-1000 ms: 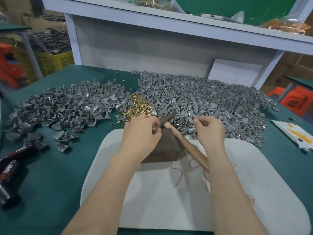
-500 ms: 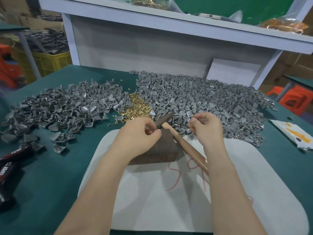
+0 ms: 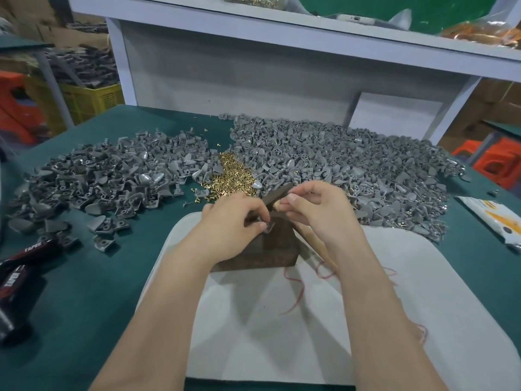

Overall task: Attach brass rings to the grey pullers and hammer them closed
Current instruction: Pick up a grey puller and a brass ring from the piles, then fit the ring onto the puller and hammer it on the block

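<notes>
Your left hand point(image 3: 234, 224) has its fingers curled in. Its thumb and first finger pinch one small grey puller point(image 3: 269, 227). The puller sits right at your fingertips, just above the dark wooden block point(image 3: 270, 253).

Your right hand point(image 3: 318, 213) is curled too. Its thumb and finger are pressed close together, very near the left pinch. I cannot tell if something tiny is between them.

The hammer point(image 3: 277, 191) lies just behind both pinches. Its dark head pokes up between your hands, and its handle runs under your right hand. The block rests on a white mat point(image 3: 310, 334) below your wrists.

Just past your left knuckles is the little pile of brass rings point(image 3: 231, 179). Beyond your right hand spreads the big heap of pullers point(image 3: 366, 165). Out to the left of your left hand is a second heap point(image 3: 112, 179). Farther left still, black cans point(image 3: 17, 266) lie on the green table point(image 3: 84, 306).
</notes>
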`<control>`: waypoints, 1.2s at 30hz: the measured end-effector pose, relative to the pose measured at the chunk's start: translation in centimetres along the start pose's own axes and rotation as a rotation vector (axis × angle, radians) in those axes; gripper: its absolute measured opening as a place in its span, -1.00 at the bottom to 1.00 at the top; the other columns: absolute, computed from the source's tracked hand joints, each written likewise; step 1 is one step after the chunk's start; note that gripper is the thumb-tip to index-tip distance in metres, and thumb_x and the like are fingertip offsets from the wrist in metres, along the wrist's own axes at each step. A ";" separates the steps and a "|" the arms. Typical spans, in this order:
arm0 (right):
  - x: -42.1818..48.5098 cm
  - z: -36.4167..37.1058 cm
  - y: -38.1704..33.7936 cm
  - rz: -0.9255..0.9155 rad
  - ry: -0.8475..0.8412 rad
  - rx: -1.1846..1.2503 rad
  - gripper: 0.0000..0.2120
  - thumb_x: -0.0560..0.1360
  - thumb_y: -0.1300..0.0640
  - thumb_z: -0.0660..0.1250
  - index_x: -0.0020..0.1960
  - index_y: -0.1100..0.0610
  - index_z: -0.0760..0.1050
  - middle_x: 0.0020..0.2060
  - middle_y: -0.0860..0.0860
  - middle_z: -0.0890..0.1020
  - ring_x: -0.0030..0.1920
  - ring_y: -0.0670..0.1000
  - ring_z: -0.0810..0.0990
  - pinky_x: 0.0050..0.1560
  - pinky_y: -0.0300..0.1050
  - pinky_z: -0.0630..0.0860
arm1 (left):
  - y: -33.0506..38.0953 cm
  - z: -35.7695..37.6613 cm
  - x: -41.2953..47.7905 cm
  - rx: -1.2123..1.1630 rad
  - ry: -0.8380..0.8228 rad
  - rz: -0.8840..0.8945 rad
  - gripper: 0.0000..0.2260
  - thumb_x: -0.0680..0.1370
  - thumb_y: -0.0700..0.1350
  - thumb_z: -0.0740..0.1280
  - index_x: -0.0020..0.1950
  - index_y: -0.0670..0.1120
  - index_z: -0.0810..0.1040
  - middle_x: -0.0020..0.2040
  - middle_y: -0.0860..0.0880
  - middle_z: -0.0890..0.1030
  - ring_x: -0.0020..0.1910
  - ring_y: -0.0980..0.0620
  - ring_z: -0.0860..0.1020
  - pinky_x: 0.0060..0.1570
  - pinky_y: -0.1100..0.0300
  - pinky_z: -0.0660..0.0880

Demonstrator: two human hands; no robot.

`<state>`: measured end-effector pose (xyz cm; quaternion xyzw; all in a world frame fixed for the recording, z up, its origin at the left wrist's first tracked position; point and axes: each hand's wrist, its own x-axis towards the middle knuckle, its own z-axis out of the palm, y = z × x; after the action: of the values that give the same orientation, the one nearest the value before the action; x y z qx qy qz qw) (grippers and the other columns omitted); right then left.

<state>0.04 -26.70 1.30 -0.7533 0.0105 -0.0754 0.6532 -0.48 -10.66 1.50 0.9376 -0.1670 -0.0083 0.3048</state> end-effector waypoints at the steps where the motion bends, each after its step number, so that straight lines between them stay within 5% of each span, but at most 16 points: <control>1: 0.1 0.1 0.1 -0.022 -0.002 -0.064 -0.90 0.50 0.35 0.31 -0.14 0.20 0.51 -0.28 0.12 0.64 -0.30 -0.04 0.62 -0.21 -0.22 0.57 | -0.1 0.1 0.0 -0.009 0.023 -0.008 -0.95 0.54 -0.03 0.34 -0.10 0.13 0.52 -0.12 0.13 0.49 0.03 0.03 0.47 0.22 -0.03 0.37; 4: 0.1 0.4 0.2 -0.085 -0.005 -0.210 -0.85 0.46 0.32 0.38 -0.22 0.11 0.56 -0.34 0.06 0.61 -0.30 -0.05 0.54 -0.22 -0.16 0.50 | -0.3 0.3 0.1 -0.018 0.101 -0.031 -0.95 0.52 0.01 0.36 -0.07 0.06 0.54 -0.22 0.13 0.51 -0.08 0.03 0.49 0.14 0.01 0.42; 8: -0.2 1.1 0.2 -0.115 -0.080 -0.197 -0.74 0.47 0.38 0.34 -0.26 0.06 0.56 -0.43 -0.09 0.60 -0.38 -0.20 0.56 -0.33 -0.36 0.49 | -0.5 0.3 0.0 -0.039 0.138 -0.065 -0.90 0.47 0.04 0.41 -0.14 0.09 0.51 -0.24 0.17 0.53 -0.12 0.10 0.49 0.13 0.03 0.43; 12: 0.1 1.5 0.4 -0.193 -0.085 -0.464 -0.84 0.47 0.26 0.38 -0.20 0.02 0.58 -0.26 -0.06 0.63 -0.20 -0.06 0.59 -0.10 -0.21 0.51 | -0.7 0.3 0.2 -0.012 0.169 -0.083 -0.91 0.48 -0.07 0.38 -0.19 0.07 0.50 -0.28 0.16 0.51 -0.15 0.09 0.48 0.12 0.01 0.44; 18: 0.0 1.9 1.1 -0.263 -0.087 -0.658 -0.94 0.45 0.16 0.42 -0.14 0.01 0.63 -0.24 -0.16 0.50 -0.29 -0.21 0.42 -0.22 -0.29 0.29 | -0.8 0.5 0.4 -0.023 0.151 -0.063 -0.93 0.50 -0.09 0.36 -0.17 0.04 0.52 -0.28 0.13 0.51 -0.10 0.02 0.52 0.11 -0.02 0.46; 25: -0.1 2.3 1.0 -0.309 -0.062 -0.738 -0.97 0.46 0.17 0.40 -0.14 0.09 0.62 -0.29 -0.20 0.40 -0.30 -0.25 0.38 -0.24 -0.52 0.28 | -0.9 0.5 0.5 -0.011 0.145 -0.064 -0.93 0.51 -0.07 0.37 -0.18 0.04 0.54 -0.27 0.12 0.53 -0.07 0.00 0.54 0.10 0.01 0.47; 31: -0.5 2.5 0.7 -0.306 -0.051 -0.776 -0.93 0.48 0.18 0.38 -0.19 0.08 0.58 -0.30 -0.19 0.38 -0.27 -0.16 0.37 -0.23 -0.32 0.20 | -1.0 0.5 0.5 -0.016 0.155 -0.061 -0.90 0.51 -0.08 0.36 -0.21 0.03 0.54 -0.27 0.11 0.55 -0.08 -0.02 0.55 0.06 0.01 0.50; 36: -0.6 2.9 0.5 -0.287 -0.046 -0.802 -0.93 0.49 0.17 0.37 -0.17 0.09 0.59 -0.22 -0.12 0.42 -0.14 -0.07 0.42 -0.08 -0.23 0.33 | -1.0 0.5 0.6 -0.005 0.171 -0.044 -0.92 0.51 -0.09 0.36 -0.19 0.00 0.56 -0.28 0.09 0.55 -0.09 -0.04 0.56 0.01 0.02 0.51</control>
<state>-0.12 -23.91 0.31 -0.9430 -0.0806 -0.1384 0.2916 0.28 -10.38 0.57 0.9375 -0.1199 0.0647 0.3202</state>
